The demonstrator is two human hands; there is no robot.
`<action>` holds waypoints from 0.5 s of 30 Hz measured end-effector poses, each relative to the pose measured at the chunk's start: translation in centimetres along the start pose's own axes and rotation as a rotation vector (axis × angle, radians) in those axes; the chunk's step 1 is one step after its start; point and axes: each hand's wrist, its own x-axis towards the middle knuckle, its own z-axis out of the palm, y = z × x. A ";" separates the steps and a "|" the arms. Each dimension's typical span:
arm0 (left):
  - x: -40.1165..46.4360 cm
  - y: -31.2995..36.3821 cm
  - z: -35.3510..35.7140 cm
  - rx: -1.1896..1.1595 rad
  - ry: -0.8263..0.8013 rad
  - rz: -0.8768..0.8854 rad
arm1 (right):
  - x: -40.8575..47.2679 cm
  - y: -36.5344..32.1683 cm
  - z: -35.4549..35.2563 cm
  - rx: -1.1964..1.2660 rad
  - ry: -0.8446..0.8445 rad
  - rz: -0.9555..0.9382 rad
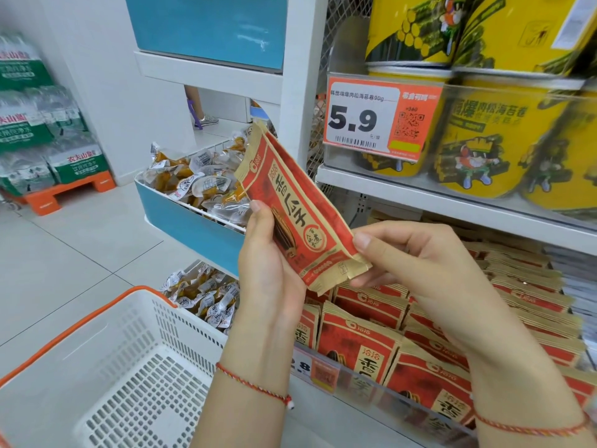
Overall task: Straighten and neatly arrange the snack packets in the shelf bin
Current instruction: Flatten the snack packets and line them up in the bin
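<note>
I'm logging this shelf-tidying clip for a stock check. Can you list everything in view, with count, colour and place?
held packet: one, red and tan, raised in front of the shelves between both hands
bin packets: many, red and tan, in rows in the lower shelf bin at right
tubs: several, yellow, stacked on the upper right shelf
price tag: one, orange and white, reads 5.9, on the front of the tubs' clear holder
clear packs: many, with brownish contents, in two blue bins at centre
basket: one, white with orange rim, lower left
water packs: several, green-labelled, stacked on an orange pallet at far left
left hand: grips the held packet's left edge
right hand: fingers pinch its lower corner
</note>
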 end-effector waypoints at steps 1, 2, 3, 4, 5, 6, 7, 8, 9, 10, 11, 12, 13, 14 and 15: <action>0.0 0.0 0.0 0.004 0.006 -0.003 | 0.0 0.0 0.0 -0.010 0.001 -0.002; 0.0 -0.1 -0.1 0.006 0.013 -0.006 | 0.0 0.0 0.0 -0.014 0.001 -0.001; -0.1 -0.1 -0.1 0.008 0.013 -0.010 | -0.1 0.0 0.0 -0.011 0.001 0.001; 0.0 -0.1 0.0 0.013 0.005 -0.014 | -0.1 0.0 0.0 0.002 0.010 0.004; -0.1 0.0 0.0 0.020 -0.012 -0.019 | 0.0 0.1 0.0 0.026 0.030 0.010; -0.1 0.0 0.0 0.026 -0.039 -0.025 | 0.1 0.1 -0.1 0.063 0.060 0.024; -0.2 0.1 0.1 0.033 -0.071 -0.031 | 0.2 0.2 -0.2 0.109 0.098 0.046; -0.3 0.3 0.1 0.039 -0.112 -0.034 | 0.2 0.3 -0.3 0.158 0.136 0.069; -0.4 0.5 0.2 0.035 -0.167 -0.037 | 0.3 0.3 -0.6 0.207 0.170 0.094; -0.5 0.7 0.3 0.023 -0.236 -0.038 | 0.3 0.4 -0.8 0.258 0.194 0.118; -0.5 0.8 0.3 0.000 -0.311 -0.039 | 0.4 0.5 -1.0 0.311 0.207 0.144; -0.5 0.8 0.2 -0.022 -0.375 -0.043 | 0.4 0.6 -1.2 0.360 0.208 0.169; -0.7 0.8 0.2 -0.033 -0.419 -0.042 | 0.4 0.6 -1.3 0.398 0.197 0.189; -0.9 0.7 0.4 -0.034 -0.449 -0.037 | 0.4 0.6 -1.3 0.417 0.177 0.202; -1.1 0.5 0.5 -0.027 -0.468 -0.033 | 0.4 0.6 -1.2 0.407 0.155 0.210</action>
